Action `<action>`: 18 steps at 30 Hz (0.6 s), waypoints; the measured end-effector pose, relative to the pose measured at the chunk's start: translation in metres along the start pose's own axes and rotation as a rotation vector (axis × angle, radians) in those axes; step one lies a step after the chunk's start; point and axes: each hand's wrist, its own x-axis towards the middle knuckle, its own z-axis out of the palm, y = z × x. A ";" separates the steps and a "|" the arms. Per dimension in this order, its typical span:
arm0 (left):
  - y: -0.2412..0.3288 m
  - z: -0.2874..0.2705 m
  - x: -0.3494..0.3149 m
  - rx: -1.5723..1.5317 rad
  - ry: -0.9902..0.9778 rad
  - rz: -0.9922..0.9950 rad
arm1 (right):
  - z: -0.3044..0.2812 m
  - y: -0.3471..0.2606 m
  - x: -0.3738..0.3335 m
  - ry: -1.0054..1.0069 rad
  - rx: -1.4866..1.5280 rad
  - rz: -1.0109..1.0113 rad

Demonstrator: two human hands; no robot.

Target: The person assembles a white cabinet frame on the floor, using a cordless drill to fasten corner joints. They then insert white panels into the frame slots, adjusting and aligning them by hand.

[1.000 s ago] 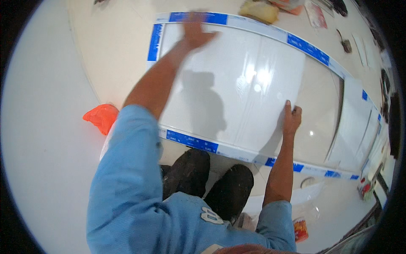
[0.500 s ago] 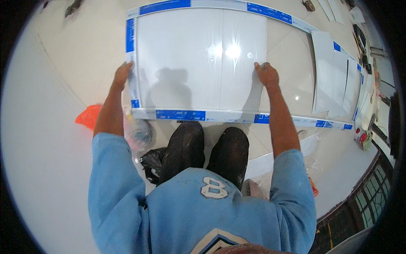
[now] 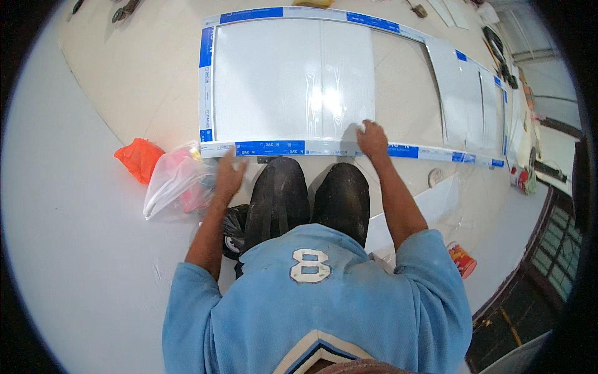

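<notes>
A long white frame [image 3: 346,151] with blue and white protective film lies flat on the floor in front of my knees. Glossy white panels [image 3: 268,81] fill its left part. Further right, narrower white panels [image 3: 450,93] sit inside it, past an opening that shows floor tile. My left hand [image 3: 230,173] is just below the near rail by the left corner, empty, its fingers apart. Over the near rail, at the right edge of the glossy panels, hovers my right hand [image 3: 372,140]. Its fingers are loosely bent, thumb apart, with nothing seen in them.
Left of my knees lie an orange bag [image 3: 138,160], a clear plastic bag [image 3: 177,181] and a black bag [image 3: 235,227]. A white strip [image 3: 414,209] and a red tub [image 3: 461,258] are to my right. Tools [image 3: 495,47] lie at the far right.
Both hands have come off the panel and frame edges and moved back toward me, the left one also rightward. The frame and bags appear shifted in view, and the clear bag shows more fully.
</notes>
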 end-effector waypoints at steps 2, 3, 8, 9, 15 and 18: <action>0.050 0.005 -0.037 -0.172 -0.247 0.132 | 0.005 -0.007 -0.060 -0.013 0.038 -0.074; 0.053 0.014 -0.052 -0.103 -0.303 0.209 | 0.003 -0.024 -0.085 -0.167 0.072 -0.032; 0.114 0.028 -0.104 0.570 -0.435 0.323 | -0.006 -0.067 -0.191 -0.366 0.164 0.133; 0.105 0.035 -0.104 0.588 -0.387 0.329 | -0.017 -0.080 -0.205 -0.373 0.138 0.154; 0.121 0.036 -0.111 0.576 -0.399 0.289 | -0.009 -0.059 -0.220 -0.330 0.149 0.143; 0.109 0.042 -0.107 0.583 -0.329 0.302 | -0.012 -0.062 -0.217 -0.318 0.113 0.137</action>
